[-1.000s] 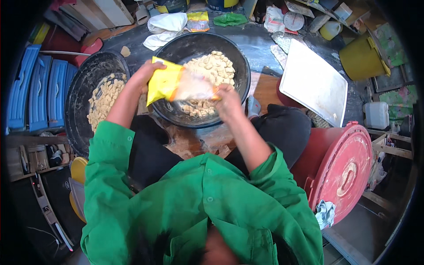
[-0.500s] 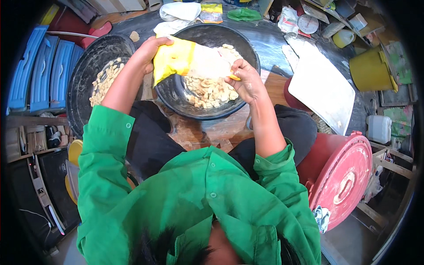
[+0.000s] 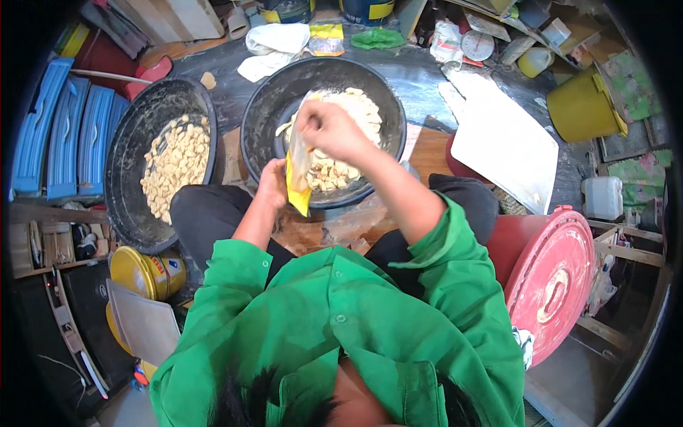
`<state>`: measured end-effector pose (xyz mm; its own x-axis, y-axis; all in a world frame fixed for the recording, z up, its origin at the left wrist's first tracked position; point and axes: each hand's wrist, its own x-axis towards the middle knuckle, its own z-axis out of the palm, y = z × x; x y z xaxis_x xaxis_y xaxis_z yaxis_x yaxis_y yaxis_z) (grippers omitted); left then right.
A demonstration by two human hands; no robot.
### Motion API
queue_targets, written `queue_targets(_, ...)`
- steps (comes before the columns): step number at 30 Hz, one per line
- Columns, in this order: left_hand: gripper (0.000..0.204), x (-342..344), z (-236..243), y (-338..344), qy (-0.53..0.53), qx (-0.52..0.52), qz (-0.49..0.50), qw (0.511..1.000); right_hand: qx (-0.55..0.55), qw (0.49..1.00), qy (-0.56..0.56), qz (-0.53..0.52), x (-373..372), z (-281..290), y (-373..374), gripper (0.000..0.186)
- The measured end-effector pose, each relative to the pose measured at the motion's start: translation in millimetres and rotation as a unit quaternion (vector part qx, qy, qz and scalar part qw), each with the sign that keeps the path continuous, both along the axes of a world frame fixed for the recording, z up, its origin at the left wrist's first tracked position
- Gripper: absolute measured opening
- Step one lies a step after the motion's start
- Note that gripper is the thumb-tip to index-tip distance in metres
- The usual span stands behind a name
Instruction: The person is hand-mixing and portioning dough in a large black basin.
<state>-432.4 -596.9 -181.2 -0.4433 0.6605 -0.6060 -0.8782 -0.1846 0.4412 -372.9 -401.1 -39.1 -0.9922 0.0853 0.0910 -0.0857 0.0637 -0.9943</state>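
Observation:
A yellow plastic bag with a clear, pale panel stands upright over the near left part of a round black basin. My left hand grips its lower left side. Curled at the bag's upper end is my right hand; its fingers are closed, and what is in them is hidden. Small cream-coloured pieces lie in the basin, partly behind my right hand and forearm. To the left, a second black basin holds more of the same pale pieces.
A white board leans at the right, above a red lidded drum. White plastic bags, a yellow packet and a green bag lie beyond the basin. A yellow bucket stands near left.
The bag has turned from lying crosswise to upright, and my left hand has come down and nearer. My right hand has moved left and up to the bag's upper end. The view has shifted slightly.

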Motion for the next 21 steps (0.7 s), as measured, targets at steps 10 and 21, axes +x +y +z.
queue_targets(10, 0.081, 25, 19, 36, 0.071, -0.097, -0.038, 0.992, 0.116, 0.985, 0.011, -0.124, 7, 3, 46, 0.01)
queue_targets(21, 0.063, 1, -24, 16, 0.185, -0.279, -0.12, 0.935, 0.288, 0.881, -0.037, -0.374, 113, 68, 273, 0.009)
